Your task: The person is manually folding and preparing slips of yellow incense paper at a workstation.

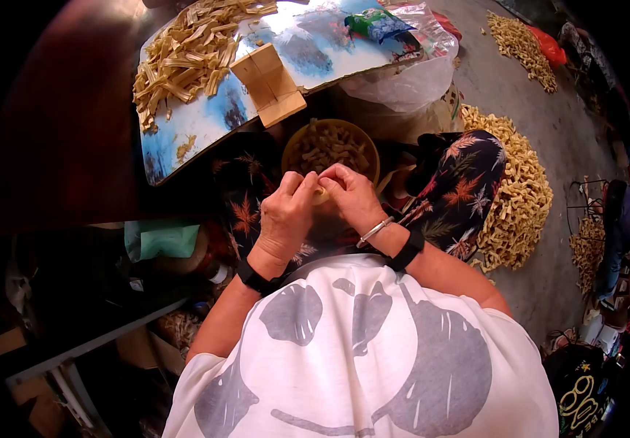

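Observation:
My left hand (pixel 286 216) and my right hand (pixel 351 197) meet in front of my lap, fingers pinched together. Between their fingertips is a small pale yellow piece (pixel 320 194), mostly covered by the fingers. Just beyond the hands, a round yellow bowl (pixel 375 157) holds many short tan pieces (pixel 329 146). Past the bowl, a wooden block with an upright board (pixel 280 108) sits at the near edge of a blue and white table (pixel 213 131). Long split strips (pixel 191 55) are heaped on the table's left part.
A green and blue packet (pixel 378 25) lies on the table, beside a clear plastic bag (pixel 417 69). Large piles of tan pieces (pixel 516 197) cover the floor on the right, with another pile (pixel 523 51) farther off. A green bag (pixel 165 239) is at left.

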{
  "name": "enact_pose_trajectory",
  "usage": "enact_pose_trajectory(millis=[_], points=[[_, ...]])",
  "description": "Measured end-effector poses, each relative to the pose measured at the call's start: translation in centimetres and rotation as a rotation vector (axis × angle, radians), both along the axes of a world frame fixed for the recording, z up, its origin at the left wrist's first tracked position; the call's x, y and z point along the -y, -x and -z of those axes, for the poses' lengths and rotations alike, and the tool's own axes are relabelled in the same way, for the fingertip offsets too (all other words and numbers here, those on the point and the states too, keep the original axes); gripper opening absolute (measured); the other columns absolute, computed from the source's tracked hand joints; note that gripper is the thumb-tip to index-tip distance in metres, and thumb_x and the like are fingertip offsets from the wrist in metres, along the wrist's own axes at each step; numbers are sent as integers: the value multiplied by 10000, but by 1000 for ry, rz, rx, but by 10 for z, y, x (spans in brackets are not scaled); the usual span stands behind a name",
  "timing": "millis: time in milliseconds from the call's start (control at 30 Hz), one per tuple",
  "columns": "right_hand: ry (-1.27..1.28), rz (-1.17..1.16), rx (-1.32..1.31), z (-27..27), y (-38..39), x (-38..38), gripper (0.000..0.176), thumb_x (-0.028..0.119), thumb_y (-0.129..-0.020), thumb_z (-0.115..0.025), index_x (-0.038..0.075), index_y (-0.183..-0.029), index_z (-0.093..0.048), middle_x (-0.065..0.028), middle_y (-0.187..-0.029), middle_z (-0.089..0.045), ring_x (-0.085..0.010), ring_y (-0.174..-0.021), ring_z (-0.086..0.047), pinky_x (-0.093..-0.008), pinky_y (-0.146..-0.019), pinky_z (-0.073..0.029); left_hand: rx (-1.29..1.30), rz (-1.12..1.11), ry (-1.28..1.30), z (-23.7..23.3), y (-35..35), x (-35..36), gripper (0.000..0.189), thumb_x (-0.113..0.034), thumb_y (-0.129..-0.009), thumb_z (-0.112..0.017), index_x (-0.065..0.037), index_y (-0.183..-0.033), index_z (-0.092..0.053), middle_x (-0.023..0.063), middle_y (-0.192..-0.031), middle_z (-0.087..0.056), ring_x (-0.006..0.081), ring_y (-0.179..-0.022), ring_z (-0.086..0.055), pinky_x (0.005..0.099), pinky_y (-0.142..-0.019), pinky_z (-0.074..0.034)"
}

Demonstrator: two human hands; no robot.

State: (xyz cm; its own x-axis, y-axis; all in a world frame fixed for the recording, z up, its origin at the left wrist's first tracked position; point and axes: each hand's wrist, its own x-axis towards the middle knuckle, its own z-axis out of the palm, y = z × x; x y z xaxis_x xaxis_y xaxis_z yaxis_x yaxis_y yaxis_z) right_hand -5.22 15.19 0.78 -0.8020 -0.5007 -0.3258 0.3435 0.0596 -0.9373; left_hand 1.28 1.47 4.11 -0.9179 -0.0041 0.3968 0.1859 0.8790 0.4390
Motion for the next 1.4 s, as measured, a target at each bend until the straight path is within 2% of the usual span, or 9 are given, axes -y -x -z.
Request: enact_pose_trajectory(millis=[267,467,700,833,900,1033,1167,1200,1400], points=[[-81,-84,-480,12,-1,-5,252,241,-995,-529,28,-1058,-648,-13,-903,-665,-94,-807,-639,-252,-621,-510,34,36,-210,5,3,1,318,109,-817,-575,-12,-1101,-652,158,-946,-585,328,-808,-646,355,-699,-536],[410,-171,559,-5,-1,-9,224,225,-1008,-496,46,-1080,-610,-17,-1069,-616,-109,-845,-622,-273,-728,-548,31,-20,-191,11,3,2,353,116,-813,-576,-38,-1125,-638,157,-952,-590,333,-806,-635,347,-707,-529],[67,-98,-170,-15,5,0,191,193,-1010,-512,34,-1087,-586,-49,-942,-670,-103,-819,-662,-253,-629,-587,299,-131,-1038,5,-1,6,56,-80,-945,-630,-50,-991,-622,-29,-748,-593,33,-635,-519,179,-546,-412],[-73,-205,-246,-43,4,-5,116,136,-958,-586,32,-1010,-586,-56,-819,-678,-144,-750,-687,-280,-594,-574,186,-147,-901,12,3,13,28,-28,-901,-635,-30,-926,-624,11,-746,-627,57,-683,-556,210,-628,-462],[-201,-167,-712,-32,7,-12,112,119,-915,-638,36,-973,-590,-95,-781,-656,-223,-710,-675,-315,-603,-531,194,-206,-877,2,5,22,36,-13,-902,-619,-34,-874,-627,-2,-719,-609,65,-660,-551,214,-617,-462],[-311,-53,-1202,-24,1,-13,101,94,-874,-643,64,-887,-548,-116,-731,-613,-299,-681,-634,-368,-593,-501,322,-148,-1492,8,6,37,82,-68,-918,-641,-45,-995,-624,11,-816,-640,102,-687,-596,237,-638,-499],[-345,17,-1184,-30,4,-8,83,94,-870,-645,67,-897,-572,-106,-747,-614,-284,-694,-640,-374,-598,-510,389,-67,-1932,14,6,20,209,-140,-933,-655,-59,-1122,-615,58,-1013,-663,146,-876,-635,270,-787,-516],[-327,11,-1201,-28,4,-6,82,95,-870,-646,64,-909,-581,-106,-750,-612,-287,-701,-640,-373,-603,-512,391,0,-1934,14,3,12,255,-147,-924,-668,-46,-1151,-611,69,-1096,-655,171,-1017,-621,313,-912,-492],[-240,20,-871,-39,5,-3,174,151,-872,-669,44,-1004,-634,-139,-983,-648,-286,-778,-664,-351,-692,-537,345,-37,-1542,15,6,14,265,-173,-965,-617,-16,-1178,-607,42,-1080,-655,134,-973,-626,298,-904,-492]])
